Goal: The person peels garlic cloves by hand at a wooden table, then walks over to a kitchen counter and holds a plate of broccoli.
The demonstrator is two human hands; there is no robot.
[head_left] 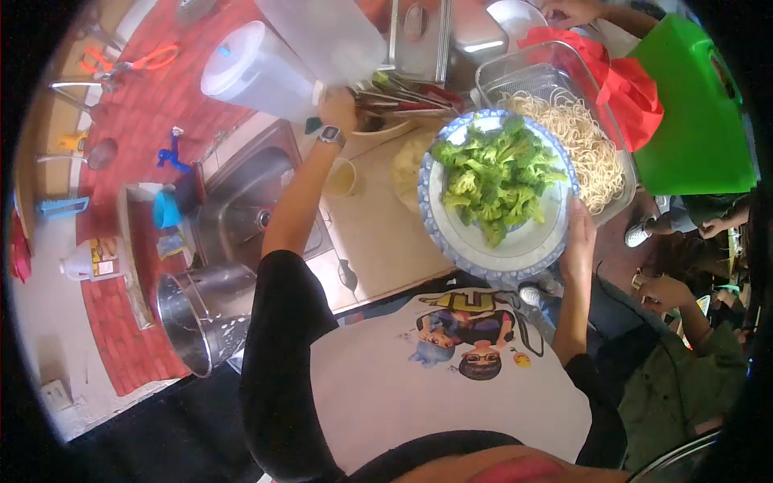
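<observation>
My right hand (578, 241) grips the near right rim of a white plate (503, 258) with a blue patterned edge. Chopped broccoli (499, 181) is heaped on that plate. My left hand (338, 109), with a watch on the wrist, reaches to the back of the counter beside a bowl (388, 129) that holds tongs and other utensils (411, 103). Its fingers are mostly hidden, so I cannot tell whether it holds anything. Just left of it is a translucent plastic pitcher (256, 72). Partly behind the plate, a clear rectangular dish (628, 189) contains noodles (592, 149).
At left are a steel sink (233, 213) and a large metal pot (197, 318). A small yellowish cup (342, 179) stands on the counter (378, 233). A red cloth (632, 101) and a green plastic piece (692, 105) lie at right. Other people's hands (664, 294) show there.
</observation>
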